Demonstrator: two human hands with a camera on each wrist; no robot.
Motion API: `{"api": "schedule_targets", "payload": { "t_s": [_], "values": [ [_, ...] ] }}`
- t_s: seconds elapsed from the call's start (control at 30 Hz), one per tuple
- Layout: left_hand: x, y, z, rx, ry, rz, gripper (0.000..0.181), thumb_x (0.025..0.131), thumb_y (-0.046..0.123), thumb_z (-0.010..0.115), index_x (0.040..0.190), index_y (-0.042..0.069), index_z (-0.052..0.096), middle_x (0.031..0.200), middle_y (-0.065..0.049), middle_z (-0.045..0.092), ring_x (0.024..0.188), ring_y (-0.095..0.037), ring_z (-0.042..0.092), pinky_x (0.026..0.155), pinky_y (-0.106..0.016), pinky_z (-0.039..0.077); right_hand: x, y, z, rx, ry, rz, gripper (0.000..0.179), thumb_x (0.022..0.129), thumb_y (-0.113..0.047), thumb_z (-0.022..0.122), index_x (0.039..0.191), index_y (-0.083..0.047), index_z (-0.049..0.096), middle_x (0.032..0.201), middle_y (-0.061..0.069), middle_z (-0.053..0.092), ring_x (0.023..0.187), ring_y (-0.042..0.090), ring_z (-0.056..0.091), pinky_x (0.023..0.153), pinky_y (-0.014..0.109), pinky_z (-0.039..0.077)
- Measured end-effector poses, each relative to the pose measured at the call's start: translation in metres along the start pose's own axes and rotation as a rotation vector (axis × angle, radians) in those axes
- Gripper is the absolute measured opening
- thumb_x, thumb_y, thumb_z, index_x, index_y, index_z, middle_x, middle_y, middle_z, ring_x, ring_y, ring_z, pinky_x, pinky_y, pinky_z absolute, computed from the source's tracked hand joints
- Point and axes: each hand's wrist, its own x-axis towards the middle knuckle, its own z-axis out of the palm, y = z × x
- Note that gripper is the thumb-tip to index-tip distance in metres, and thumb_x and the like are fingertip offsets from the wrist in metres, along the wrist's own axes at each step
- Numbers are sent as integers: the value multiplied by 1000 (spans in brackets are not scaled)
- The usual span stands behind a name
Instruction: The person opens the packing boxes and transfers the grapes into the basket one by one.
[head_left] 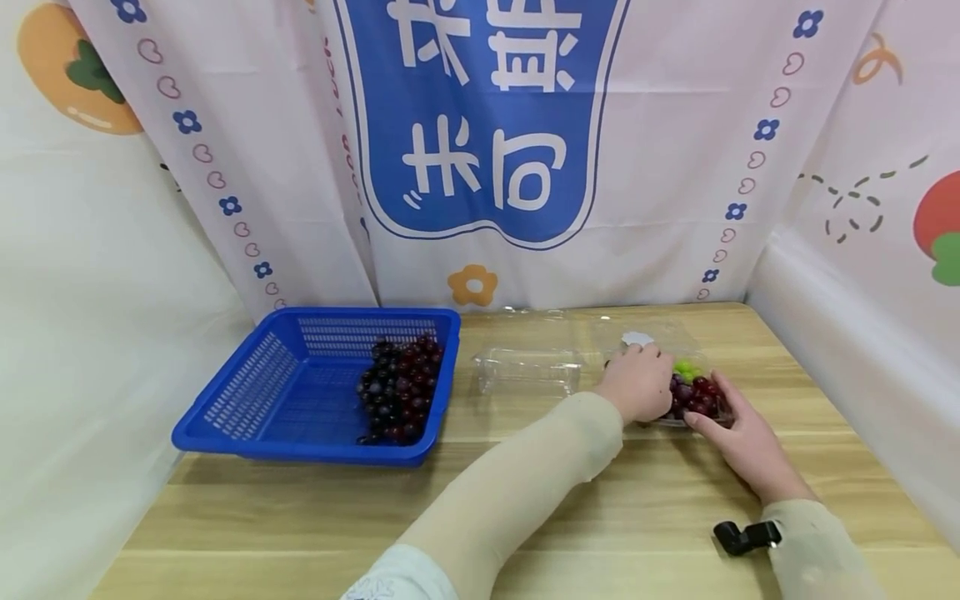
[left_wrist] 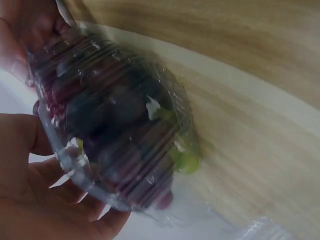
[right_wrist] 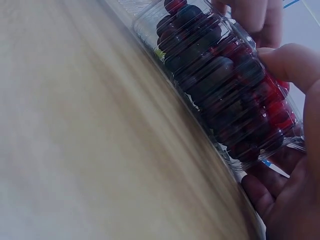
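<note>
A clear plastic clamshell box [head_left: 663, 422] full of dark purple and red grapes [head_left: 696, 396], with some green grapes [head_left: 685, 369], stands at the right of the table. Its lid lies folded back. My right hand [head_left: 753, 442] grips the box's right end, thumb on the near rim and fingers round the far side, as the right wrist view shows. Over the left part of the box is my left hand [head_left: 637, 382], fingers pointing down at the grapes and rim. In the left wrist view the left fingers [left_wrist: 75, 192] lie along the rim; their hold is hard to tell.
Left of the box stands another clear plastic box [head_left: 528, 371] with its lid back. A blue basket [head_left: 270, 408] at the left holds dark grapes [head_left: 401, 390] along its right side. A printed cloth [head_left: 675, 167] hangs behind the table [head_left: 600, 517].
</note>
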Motion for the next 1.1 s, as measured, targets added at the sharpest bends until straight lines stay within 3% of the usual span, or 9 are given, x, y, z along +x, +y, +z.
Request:
{"api": "schedule_targets", "payload": {
  "t_s": [0.23, 0.43, 0.57, 0.73, 0.83, 0.97, 1.1],
  "values": [
    [-1, 15, -3, 67, 48, 100, 50, 96, 48, 61, 144, 35, 52, 141, 12, 47, 135, -11, 38, 113, -36, 34, 2, -3, -1, -18, 17, -21, 90, 98, -44, 63, 164, -15, 10, 162, 31, 17, 141, 59, 21, 107, 75, 20],
    [7, 21, -1, 51, -36, 46, 58, 91, 60, 66, 143, 41, 53, 144, 12, 44, 134, -12, 40, 108, -37, 39, 0, -2, -2, 0, 10, -15, 93, 97, -45, 65, 164, -17, 8, 164, 26, 16, 142, 58, 21, 106, 75, 20],
    [9, 24, 0, 53, -84, 41, 53, 91, 59, 66, 141, 44, 55, 145, 10, 43, 132, -14, 40, 104, -39, 41, -2, 2, -3, 8, -2, -2, 94, 96, -47, 66, 165, -22, 6, 165, 23, 14, 143, 57, 19, 107, 75, 19],
    [12, 30, -2, 118, -127, -4, 46, 93, 56, 65, 138, 45, 58, 150, 8, 39, 133, -16, 38, 103, -39, 41, -1, 3, -3, -2, -8, -2, 95, 96, -49, 66, 165, -24, 6, 166, 21, 15, 143, 56, 22, 106, 75, 21],
    [13, 34, -3, 188, -156, -28, 39, 99, 53, 58, 136, 44, 60, 151, 6, 38, 135, -18, 37, 102, -41, 42, 0, 3, -2, -1, -8, -7, 94, 96, -48, 66, 165, -23, 6, 165, 22, 16, 142, 56, 23, 106, 75, 22],
    [15, 34, 0, 268, -168, -33, 35, 102, 52, 52, 134, 42, 63, 150, 5, 39, 136, -19, 37, 100, -43, 46, 0, 3, -2, -2, -9, -14, 94, 96, -47, 66, 165, -23, 7, 165, 23, 15, 142, 57, 22, 106, 75, 21],
    [20, 27, 7, 258, -131, -10, 36, 98, 55, 57, 130, 42, 65, 147, 8, 42, 133, -16, 38, 97, -43, 47, 1, 3, -1, -8, -18, -3, 94, 96, -49, 66, 165, -24, 6, 165, 24, 14, 143, 57, 20, 106, 76, 19]
  ]
}}
